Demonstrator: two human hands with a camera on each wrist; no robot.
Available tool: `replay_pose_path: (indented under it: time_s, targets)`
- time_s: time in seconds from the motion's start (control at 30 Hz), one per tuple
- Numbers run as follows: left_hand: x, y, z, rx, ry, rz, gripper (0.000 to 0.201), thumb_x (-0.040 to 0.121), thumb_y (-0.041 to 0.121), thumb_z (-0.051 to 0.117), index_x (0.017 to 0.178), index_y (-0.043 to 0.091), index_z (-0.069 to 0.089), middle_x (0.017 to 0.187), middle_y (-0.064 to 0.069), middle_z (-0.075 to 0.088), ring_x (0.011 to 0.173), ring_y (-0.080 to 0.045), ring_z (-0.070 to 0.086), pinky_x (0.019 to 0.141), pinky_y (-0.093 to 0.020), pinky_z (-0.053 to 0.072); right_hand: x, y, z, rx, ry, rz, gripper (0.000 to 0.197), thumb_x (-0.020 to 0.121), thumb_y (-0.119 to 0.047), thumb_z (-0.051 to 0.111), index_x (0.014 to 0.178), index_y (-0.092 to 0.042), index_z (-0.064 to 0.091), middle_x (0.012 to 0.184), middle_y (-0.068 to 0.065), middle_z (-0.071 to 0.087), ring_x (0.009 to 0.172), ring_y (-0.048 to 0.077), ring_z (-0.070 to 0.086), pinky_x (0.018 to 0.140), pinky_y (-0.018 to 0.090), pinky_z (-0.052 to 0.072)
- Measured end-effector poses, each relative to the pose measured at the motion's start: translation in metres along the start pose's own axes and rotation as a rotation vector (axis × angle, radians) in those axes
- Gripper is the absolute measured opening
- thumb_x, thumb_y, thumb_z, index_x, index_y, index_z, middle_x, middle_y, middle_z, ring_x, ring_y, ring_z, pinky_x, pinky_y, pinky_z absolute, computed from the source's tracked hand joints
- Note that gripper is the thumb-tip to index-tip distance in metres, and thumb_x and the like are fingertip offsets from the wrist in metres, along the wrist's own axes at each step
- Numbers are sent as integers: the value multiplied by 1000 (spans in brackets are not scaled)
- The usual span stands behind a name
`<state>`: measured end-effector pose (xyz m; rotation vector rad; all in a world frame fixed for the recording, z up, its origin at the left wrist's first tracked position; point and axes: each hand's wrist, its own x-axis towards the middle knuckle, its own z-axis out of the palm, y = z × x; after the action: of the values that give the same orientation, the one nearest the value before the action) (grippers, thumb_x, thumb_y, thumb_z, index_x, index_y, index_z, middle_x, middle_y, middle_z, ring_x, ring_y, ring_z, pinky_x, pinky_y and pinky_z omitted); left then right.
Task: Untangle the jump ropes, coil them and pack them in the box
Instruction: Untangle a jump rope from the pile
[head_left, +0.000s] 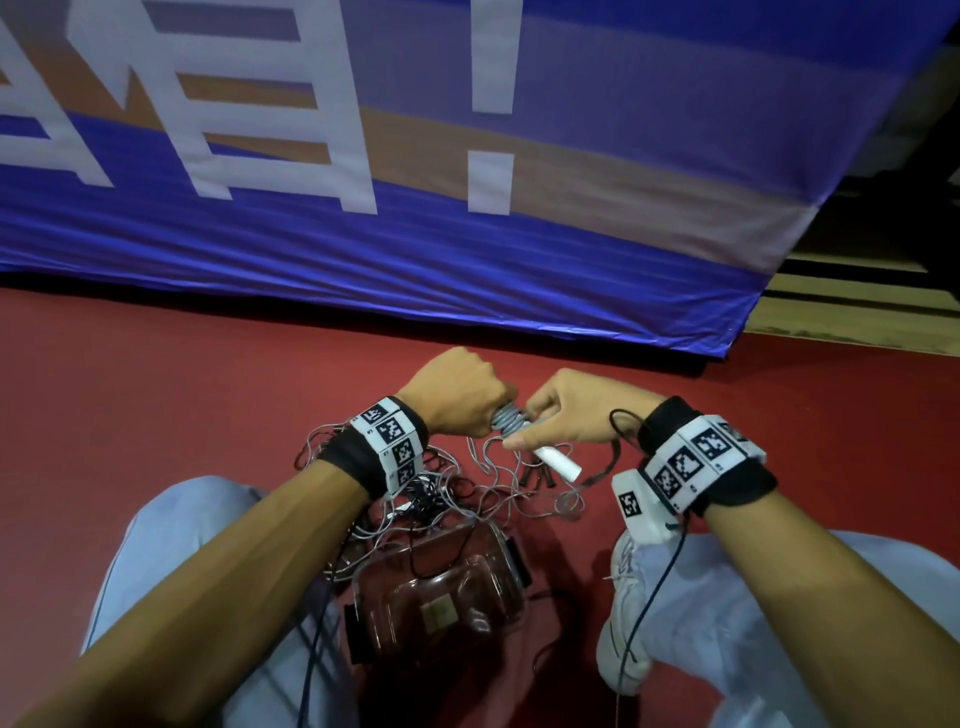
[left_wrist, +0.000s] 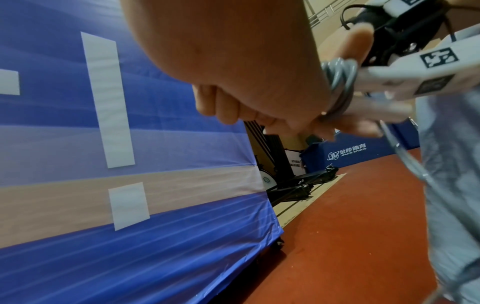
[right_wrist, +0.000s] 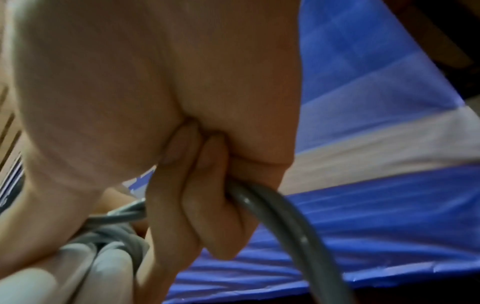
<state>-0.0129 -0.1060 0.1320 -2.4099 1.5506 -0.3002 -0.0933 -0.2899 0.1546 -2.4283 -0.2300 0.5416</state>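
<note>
Red floor (head_left: 156, 389) underfoot, wood-toned strip (left_wrist: 306, 205) along its edge. Big blue banner (head_left: 571, 260) ahead, draped down to the floor, crossed by a tan band (head_left: 649, 192) and white block letters (head_left: 291, 114), among them a white exclamation mark (head_left: 491, 109). Beyond the banner's end, a black metal frame (left_wrist: 293, 185) on the wood strip, and a blue pad (left_wrist: 363, 152) printed "JINLING SPORTS" in white. Pale blue trousers (head_left: 171, 561) on both bent legs, a white sneaker (head_left: 623, 623) at the right. Black wristbands with white tag blocks (head_left: 696, 457) on both wrists, thin black cables (head_left: 649, 613) trailing down from them.
</note>
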Motion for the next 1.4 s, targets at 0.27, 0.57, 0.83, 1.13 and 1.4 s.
replay_pose_path:
  time_s: [0.27,0.57,0.83,1.13,1.4]
  targets:
    - [-16,-4,1,-161,274,52,31,63,34,85,72,17,61,57,0,61,38,-25,53,43,-23,33,-4,-6,-12,316,-265,-47,48,90,-55,70,93,-8,79,57,5,35,51,21,20,51,35,12]
    - [-21,-2,5,-473,550,-115,24,69,33,81,71,18,62,58,4,60,44,-21,52,48,-24,39,0,0,-12,670,-330,-113,52,98,-47,59,103,4,71,84,28,56,42,10,31,40,22,23]
    - [-19,-6,1,-830,558,-541,16,68,33,59,71,22,69,55,4,62,49,-18,55,48,-27,41,9,-22,6,1236,-80,-88,34,107,-33,40,102,-8,62,74,0,63,40,3,15,42,18,10]
    - [3,13,28,-988,54,-913,33,78,44,68,67,14,59,68,-4,63,63,-26,61,58,-29,42,28,-25,27,1027,230,310,22,105,-5,37,96,1,56,64,11,58,33,4,25,31,16,18]
    - [13,25,38,-681,-171,-873,28,84,42,64,86,14,61,74,-1,60,70,-26,63,64,-33,49,13,-15,26,497,255,339,28,98,0,51,77,-4,68,55,4,59,31,5,37,34,16,27]
